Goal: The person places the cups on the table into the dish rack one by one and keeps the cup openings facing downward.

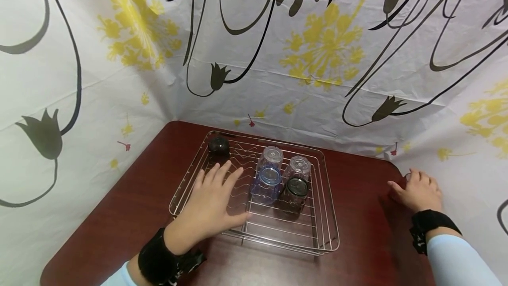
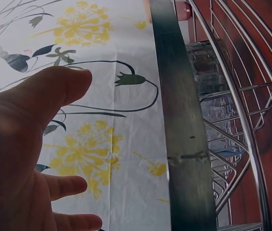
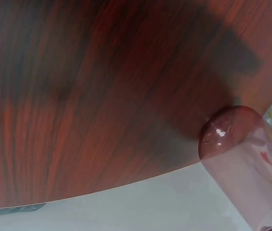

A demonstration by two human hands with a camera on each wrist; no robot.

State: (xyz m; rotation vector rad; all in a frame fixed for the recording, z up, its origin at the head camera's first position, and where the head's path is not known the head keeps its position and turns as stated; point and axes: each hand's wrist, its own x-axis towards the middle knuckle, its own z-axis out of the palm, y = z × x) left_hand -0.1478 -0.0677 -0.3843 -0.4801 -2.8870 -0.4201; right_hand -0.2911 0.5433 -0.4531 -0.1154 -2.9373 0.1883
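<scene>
My left hand (image 1: 210, 202), fingers spread and straight, is over the left front part of a wire dish rack (image 1: 274, 242); nothing is in it. In the left wrist view its thumb (image 2: 61, 89) and fingers stand apart beside the rack. On the rack, bases up, are a blue glass (image 1: 267, 184), a dark grey glass (image 1: 294, 195) and two clear glasses (image 1: 272, 157) (image 1: 298, 167). A black glass (image 1: 219, 146) sits at the back left corner. At the table's right edge my right hand (image 1: 420, 191) grips a clear pinkish glass (image 3: 246, 144), fingertips at one end.
The rack stands on a dark red wooden table (image 1: 365, 215) with rounded corners. A white flower-patterned sheet (image 1: 254, 56) hangs behind the table and along both sides, close to the right hand. The rack's raised wire rim surrounds the glasses.
</scene>
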